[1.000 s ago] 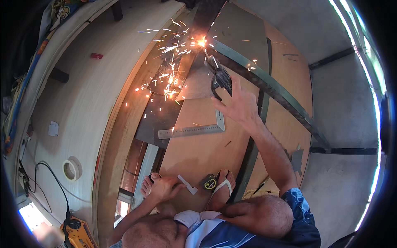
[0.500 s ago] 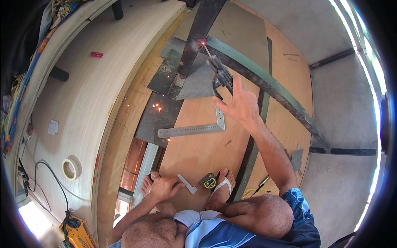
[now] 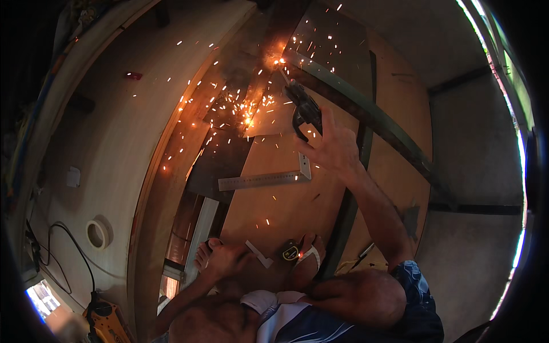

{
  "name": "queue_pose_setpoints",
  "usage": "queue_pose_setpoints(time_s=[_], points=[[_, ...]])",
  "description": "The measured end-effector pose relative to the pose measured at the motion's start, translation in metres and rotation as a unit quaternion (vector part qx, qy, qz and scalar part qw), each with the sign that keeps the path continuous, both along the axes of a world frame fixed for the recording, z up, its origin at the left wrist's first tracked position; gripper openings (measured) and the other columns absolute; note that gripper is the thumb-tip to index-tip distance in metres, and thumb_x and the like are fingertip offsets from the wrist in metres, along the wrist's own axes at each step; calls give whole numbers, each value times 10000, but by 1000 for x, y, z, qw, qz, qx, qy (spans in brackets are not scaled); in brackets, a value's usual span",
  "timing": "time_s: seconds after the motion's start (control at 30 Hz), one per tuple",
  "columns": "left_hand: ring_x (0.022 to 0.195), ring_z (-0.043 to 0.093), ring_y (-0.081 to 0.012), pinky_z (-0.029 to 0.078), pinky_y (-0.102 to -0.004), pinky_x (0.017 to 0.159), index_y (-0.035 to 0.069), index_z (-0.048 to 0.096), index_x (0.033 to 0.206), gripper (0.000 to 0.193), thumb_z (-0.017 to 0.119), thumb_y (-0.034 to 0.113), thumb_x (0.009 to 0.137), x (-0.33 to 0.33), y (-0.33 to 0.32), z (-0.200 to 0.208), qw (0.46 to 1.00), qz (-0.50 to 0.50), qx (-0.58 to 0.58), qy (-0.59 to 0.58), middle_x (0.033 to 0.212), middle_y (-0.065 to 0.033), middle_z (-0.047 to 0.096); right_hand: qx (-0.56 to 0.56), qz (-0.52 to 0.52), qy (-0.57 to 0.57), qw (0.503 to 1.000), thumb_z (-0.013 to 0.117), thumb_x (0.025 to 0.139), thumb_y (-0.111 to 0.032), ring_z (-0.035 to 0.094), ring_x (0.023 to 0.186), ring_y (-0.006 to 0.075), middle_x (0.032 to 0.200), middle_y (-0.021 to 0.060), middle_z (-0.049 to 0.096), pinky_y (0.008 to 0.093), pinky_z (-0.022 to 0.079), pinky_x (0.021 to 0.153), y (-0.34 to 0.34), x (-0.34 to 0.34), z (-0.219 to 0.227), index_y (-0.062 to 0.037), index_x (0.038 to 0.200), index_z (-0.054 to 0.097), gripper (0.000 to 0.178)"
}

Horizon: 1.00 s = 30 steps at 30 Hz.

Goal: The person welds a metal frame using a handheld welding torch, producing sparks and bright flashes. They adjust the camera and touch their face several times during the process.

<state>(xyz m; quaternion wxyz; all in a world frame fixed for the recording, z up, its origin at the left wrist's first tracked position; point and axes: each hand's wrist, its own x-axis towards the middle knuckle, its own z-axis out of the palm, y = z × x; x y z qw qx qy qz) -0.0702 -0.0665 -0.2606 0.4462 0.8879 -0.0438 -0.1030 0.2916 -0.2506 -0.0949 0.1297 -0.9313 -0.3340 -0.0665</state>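
My right hand (image 3: 336, 147) grips a black welding electrode holder (image 3: 309, 108). The thin electrode (image 3: 284, 75) in it touches the joint where a green steel bar (image 3: 343, 88) meets a dark metal bar (image 3: 291, 20). A bright orange glow sits at that joint, and sparks (image 3: 247, 121) fly and land on the dark sheet metal below. My left hand (image 3: 226, 260) hangs low beside my foot, fingers stretched out and holding nothing. Just right of it lies a small pale metal piece (image 3: 260, 254).
A steel square (image 3: 260, 181) lies flat on the wooden board. A tape measure (image 3: 290, 251) rests by my sandalled foot (image 3: 309, 263). On the pale wooden surface at left are a masking tape roll (image 3: 97, 234), cables (image 3: 63, 226) and a yellow-black tool (image 3: 107, 320).
The glow at the joint has flared, and many more sparks scatter around it. The picture has darkened. My right hand and the holder have barely shifted.
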Motion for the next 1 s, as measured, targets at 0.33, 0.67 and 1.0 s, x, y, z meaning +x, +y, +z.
queue_pose_setpoints(time_s=[0.33, 0.67, 1.0], points=[[659, 726, -346, 569, -444, 634, 89, 774, 844, 383, 752, 444, 987, 3, -1, 11, 1000, 28, -7, -11, 697, -139, 704, 22, -11, -1, 1000, 839, 847, -431, 753, 758, 430, 995, 261, 734, 522, 599, 643, -3, 9, -8, 31, 1347, 476, 772], [572, 668, -351, 513, -454, 564, 77, 703, 695, 493, 749, 473, 985, 9, -1, 17, 994, 27, 41, -101, 616, -141, 646, -8, -4, -8, 1000, 835, 836, -453, 764, 823, 404, 970, 248, 748, 480, 616, 694, 7, 12, 0, 52, 1413, 484, 844], [606, 695, -335, 536, -448, 601, 59, 749, 783, 391, 749, 389, 992, -3, -1, 6, 999, 8, -2, -37, 650, -134, 668, 6, 1, -23, 1000, 867, 815, -432, 761, 798, 390, 1017, 226, 740, 475, 614, 658, -3, 3, -3, 15, 1379, 480, 818]])
